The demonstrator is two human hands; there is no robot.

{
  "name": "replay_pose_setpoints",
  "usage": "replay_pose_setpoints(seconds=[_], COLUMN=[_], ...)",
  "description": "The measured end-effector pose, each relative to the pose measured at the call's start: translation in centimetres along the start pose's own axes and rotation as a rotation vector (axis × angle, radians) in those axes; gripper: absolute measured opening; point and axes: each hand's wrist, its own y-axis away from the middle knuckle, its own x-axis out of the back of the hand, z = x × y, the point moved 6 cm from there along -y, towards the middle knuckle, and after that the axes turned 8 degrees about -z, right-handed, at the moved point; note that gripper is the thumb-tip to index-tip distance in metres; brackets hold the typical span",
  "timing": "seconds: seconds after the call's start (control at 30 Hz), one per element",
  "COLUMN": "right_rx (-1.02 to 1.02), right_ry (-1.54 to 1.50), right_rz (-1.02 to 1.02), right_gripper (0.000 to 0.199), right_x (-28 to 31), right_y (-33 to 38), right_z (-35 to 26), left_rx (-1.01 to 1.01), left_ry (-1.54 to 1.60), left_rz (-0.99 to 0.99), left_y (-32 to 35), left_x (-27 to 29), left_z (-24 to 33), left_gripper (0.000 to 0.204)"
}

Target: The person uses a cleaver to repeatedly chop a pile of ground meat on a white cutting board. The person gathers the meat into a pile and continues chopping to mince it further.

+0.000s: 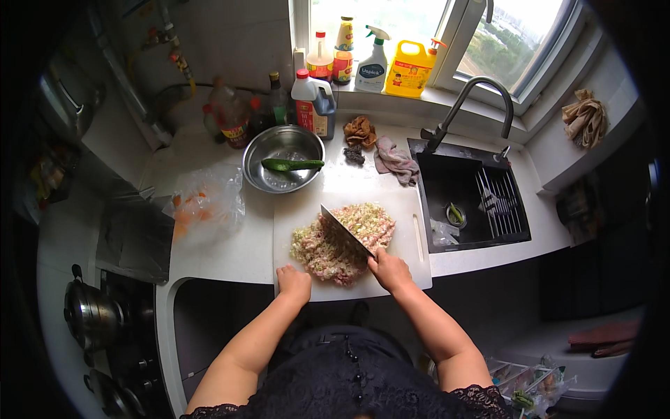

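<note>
My right hand (392,271) is closed round the handle of a cleaver (343,228). Its blade stands in a spread pile of minced meat mixed with pale green chopped bits (323,255). Under the pile lies a white cutting board (406,202), which reaches the counter's front edge. At the board's near left corner, my left hand (294,285) has its fingers curled against the edge, gripping it. Beyond the pile, a steel bowl (257,174) holds a green cucumber-like vegetable (293,165).
A black sink (447,195) with a curved faucet (504,98) lies right of the board. Left of it is a clear plastic bag (209,199) with orange pieces. A rag (396,162) and a large jug (313,108) stand behind; bottles line the windowsill.
</note>
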Motion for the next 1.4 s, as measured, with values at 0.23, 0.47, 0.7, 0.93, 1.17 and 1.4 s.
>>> replay_pose_setpoints(seconds=[0.23,0.47,0.7,0.93,1.17,1.4], right_rx=[-0.032,-0.06,-0.072,-0.042,-0.075,-0.087], right_ry=[-0.005,-0.057,-0.096,-0.152,-0.081,-0.087], right_rz=[0.019,0.075,0.021,0.095,0.055,0.093], right_gripper=[0.033,0.034,0.036,0.034,0.036,0.038], right_x=[0.3,0.0,1.3,4.2,2.7,1.3], right_y=[0.3,-0.4,-0.9,0.2,-0.9,-1.4], right_z=[0.8,2.6,2.2,1.0,2.6,3.6], left_rx=[0.006,-0.032,0.0,-0.033,-0.011,-0.013], left_ry=[-0.014,0.083,0.054,0.088,0.075,0.112], left_rz=[-0.017,-0.077,-0.053,-0.08,-0.041,-0.056], left_y=[-0.2,0.5,0.0,0.6,0.4,0.5], left_x=[0.0,1.8,1.0,1.2,0.6,0.7], left_z=[0.0,0.3,-0.1,0.2,-0.1,0.0], left_gripper=[0.041,0.02,0.043,0.019,0.02,0.02])
